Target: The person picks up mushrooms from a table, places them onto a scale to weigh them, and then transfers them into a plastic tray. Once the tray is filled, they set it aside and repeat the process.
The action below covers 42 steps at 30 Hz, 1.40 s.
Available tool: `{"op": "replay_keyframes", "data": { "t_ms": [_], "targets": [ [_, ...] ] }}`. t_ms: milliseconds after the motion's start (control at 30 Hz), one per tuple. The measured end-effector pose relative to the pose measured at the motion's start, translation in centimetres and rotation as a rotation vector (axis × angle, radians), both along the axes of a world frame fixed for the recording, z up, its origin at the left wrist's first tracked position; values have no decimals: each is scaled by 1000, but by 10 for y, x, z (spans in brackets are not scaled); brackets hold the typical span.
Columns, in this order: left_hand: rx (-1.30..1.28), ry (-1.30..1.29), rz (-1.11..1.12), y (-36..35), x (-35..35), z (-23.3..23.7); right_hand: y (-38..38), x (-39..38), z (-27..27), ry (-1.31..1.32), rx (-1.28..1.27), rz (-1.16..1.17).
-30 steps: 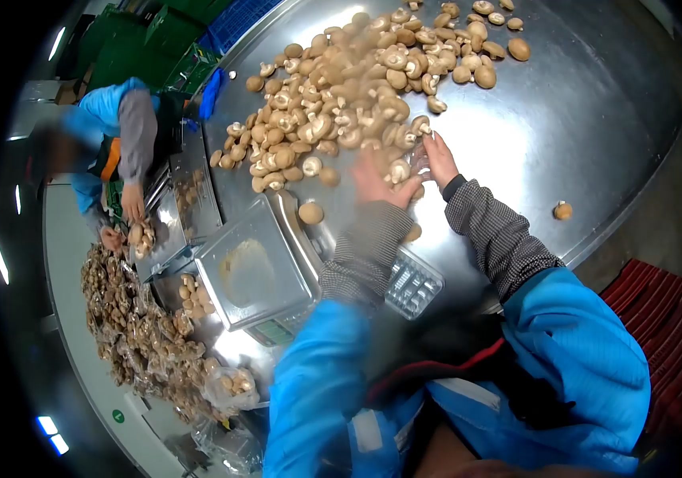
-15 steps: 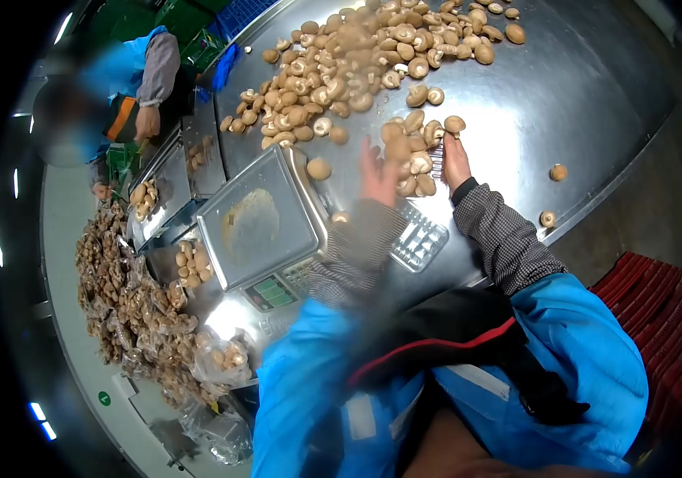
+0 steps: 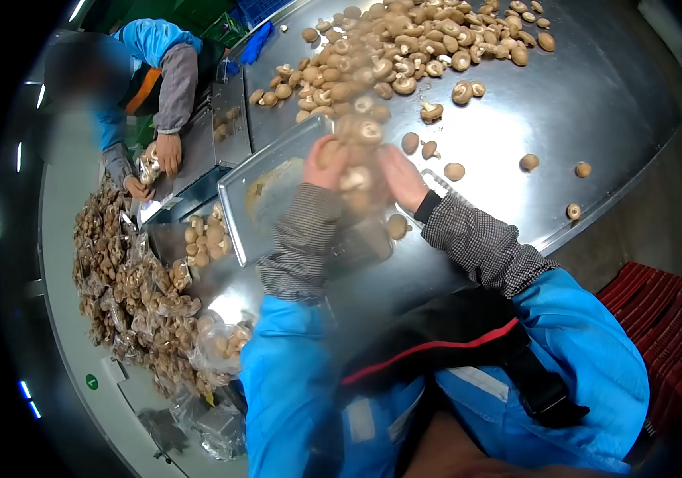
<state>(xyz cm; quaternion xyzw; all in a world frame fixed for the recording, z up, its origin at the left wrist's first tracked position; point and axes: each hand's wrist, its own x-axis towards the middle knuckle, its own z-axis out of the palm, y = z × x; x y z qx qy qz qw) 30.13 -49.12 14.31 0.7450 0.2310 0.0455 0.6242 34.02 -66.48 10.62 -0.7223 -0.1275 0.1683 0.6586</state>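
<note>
A cluster of brown shiitake mushrooms (image 3: 357,179), blurred by motion, is squeezed between my two hands. My left hand (image 3: 325,163) curls around its left side, above the metal pan (image 3: 237,227) of the weighing scale. On the cluster's right side, my right hand (image 3: 403,179) presses with extended fingers. A clear plastic tray (image 3: 435,177) shows partly behind my right hand. One loose mushroom (image 3: 397,226) lies just below that hand. The scale's display is hidden or too blurred to make out.
A large mushroom pile (image 3: 404,48) covers the back of the steel table (image 3: 596,103). Single mushrooms (image 3: 530,162) lie to the right. Bagged mushrooms (image 3: 129,295) are heaped at left, near a co-worker's hand (image 3: 169,153). Red stacked crates (image 3: 660,319) stand at right.
Both hands have moved left from the plastic tray to the scale, carrying the mushroom cluster. Several mushrooms remain where the cluster was. The co-worker's hands have moved lower, onto a bag of mushrooms.
</note>
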Motion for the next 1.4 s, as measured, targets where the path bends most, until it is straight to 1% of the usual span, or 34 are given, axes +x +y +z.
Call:
{"op": "replay_keyframes", "data": {
  "t_ms": [33, 100, 133, 167, 233, 267, 333, 367, 400, 433, 467, 500, 567, 600, 633, 700, 733, 767, 800, 833, 867, 900, 967, 1000, 1133, 1233, 1267, 1367, 1400],
  "targets": [
    [-69, 37, 8, 21, -5, 1, 5, -1, 2, -9, -48, 110],
    [6, 67, -56, 62, -15, -1, 12, 4, -10, -300, -228, 193],
    [43, 80, -83, 83, -21, -3, 13, 12, -8, -281, -341, 205],
    [96, 110, -121, 103, -27, -6, 14, 20, -17, -437, -463, 130],
    [202, 169, -205, 129, -32, -6, 19, 44, -21, -509, -797, 198],
    [340, 212, -240, 134, -35, -1, 24, 53, -27, -537, -806, 203],
    [355, 188, -281, 140, -35, 4, 44, 70, -43, -586, -849, 216],
    [364, 179, -299, 143, -37, 4, 55, 75, -50, -584, -853, 235],
    [714, 198, -350, 146, -35, 4, 66, 76, -54, -580, -855, 259],
    [738, 244, -378, 146, -34, 6, 76, 76, -57, -577, -858, 285],
    [742, 245, -365, 147, -35, 4, 84, 77, -62, -455, -856, 331],
    [747, 245, -353, 148, -38, 2, 88, 79, -71, -477, -777, 338],
    [716, 133, -253, 151, -49, -1, 80, 87, -93, -511, -626, 350],
    [700, 75, -208, 151, -55, -1, 74, 88, -94, -416, -469, 244],
    [728, 23, -186, 148, -58, -1, 64, 82, -68, -348, -406, 171],
    [785, -78, -143, 139, -67, -1, 55, 68, -21, -293, -307, 110],
    [814, -90, -129, 133, -68, -2, 53, 55, 6, -285, -298, 176],
    [783, -106, -114, 129, -68, -2, 56, 41, 23, -279, -288, 242],
    [753, -121, -102, 125, -68, -2, 61, 29, 25, -357, -95, 339],
    [724, -138, -93, 121, -68, -2, 68, 16, 37, -526, -164, 397],
    [678, -144, -70, 120, -67, -6, 77, 7, 38, -687, -174, 453],
    [685, -153, -79, 120, -68, -8, 86, 1, 37, -850, -187, 505],
    [687, -176, -117, 119, -69, -11, 102, -11, 12, -1072, -254, 487],
    [697, -165, -157, 119, -68, -10, 103, -14, 17, -1085, -218, 451],
    [882, -97, -124, 108, -67, -4, 106, -16, 17, -1122, -238, 370],
    [802, -125, -141, 114, -64, -7, 106, -9, 13, -1071, -251, 350],
    [754, -150, -153, 118, -62, -8, 109, -5, 11, -1151, -207, 343],
    [756, -175, -178, 123, -63, -6, 117, -8, 1, -1119, -226, 365],
    [757, -189, -187, 124, -61, -5, 118, -9, 0, -1146, -239, 356]
  ]
}}
